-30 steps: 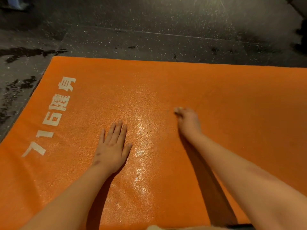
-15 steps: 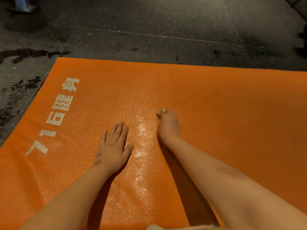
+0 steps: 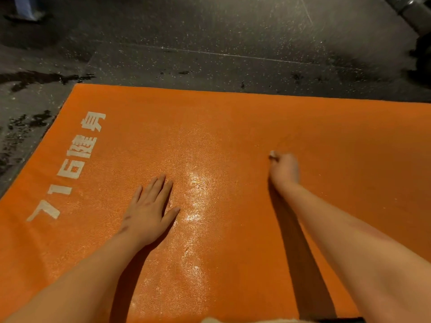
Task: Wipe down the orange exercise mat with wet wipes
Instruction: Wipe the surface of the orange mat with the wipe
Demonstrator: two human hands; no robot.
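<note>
The orange exercise mat (image 3: 233,127) fills most of the view, with white lettering along its left side and a wet, shiny streak down its middle. My left hand (image 3: 149,210) lies flat on the mat with straight fingers, just left of the streak. My right hand (image 3: 283,170) is further out and to the right, fingers curled over a wet wipe (image 3: 272,155). Only a small white edge of the wipe shows beyond the fingertips.
Dark speckled rubber floor (image 3: 210,43) surrounds the mat, with wet patches (image 3: 28,122) off its left edge. A dark piece of gym equipment (image 3: 415,15) stands at the top right corner.
My right hand with the wipe slid left toward the wet streak, then back to the right across the mat. My left hand has stayed flat in place.
</note>
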